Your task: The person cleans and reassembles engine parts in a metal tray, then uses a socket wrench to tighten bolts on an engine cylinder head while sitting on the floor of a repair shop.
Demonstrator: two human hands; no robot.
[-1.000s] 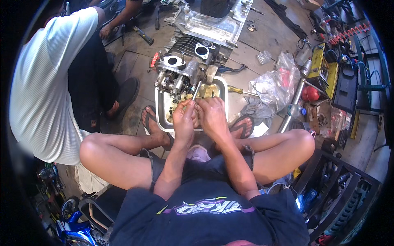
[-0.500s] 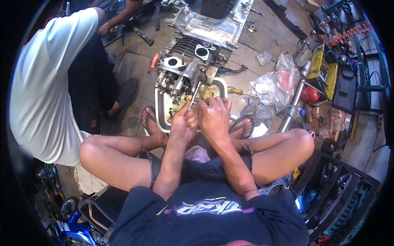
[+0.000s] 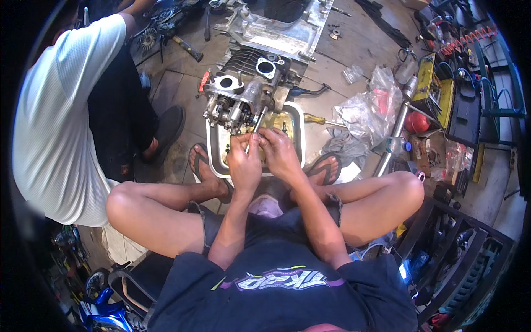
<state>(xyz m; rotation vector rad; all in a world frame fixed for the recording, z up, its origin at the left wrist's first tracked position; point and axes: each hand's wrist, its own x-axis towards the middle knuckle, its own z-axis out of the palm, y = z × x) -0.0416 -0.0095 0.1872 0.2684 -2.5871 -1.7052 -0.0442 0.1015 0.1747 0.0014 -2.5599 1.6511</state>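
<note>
An engine (image 3: 247, 99) with cooling fins and an exposed valve end lies in front of me, joined to a silver metal casing (image 3: 265, 35). Its near end overhangs a white tray (image 3: 302, 130) holding yellowish oil and small dark parts. A slim shiny metal rod-shaped tool (image 3: 259, 120) slopes from the engine's lower right side down to my fingers; its exact kind is hard to make out. My left hand (image 3: 245, 164) pinches the tool's lower end. Beside it, my right hand (image 3: 280, 155) has its fingers closed at the same shaft, partly hiding it.
A yellow-handled screwdriver (image 3: 316, 119) lies right of the tray, near a grey rag (image 3: 347, 145) and clear plastic bags (image 3: 362, 110). Farther right stands a yellow toolbox (image 3: 430, 83). At left sits another person in a white shirt (image 3: 66, 116); a hammer (image 3: 188, 48) lies beyond them.
My left hand has moved slightly forward along the tool, its fist loosening into a fingertip grip. The right hand has turned a little. The engine appears slightly farther up and left in view.
</note>
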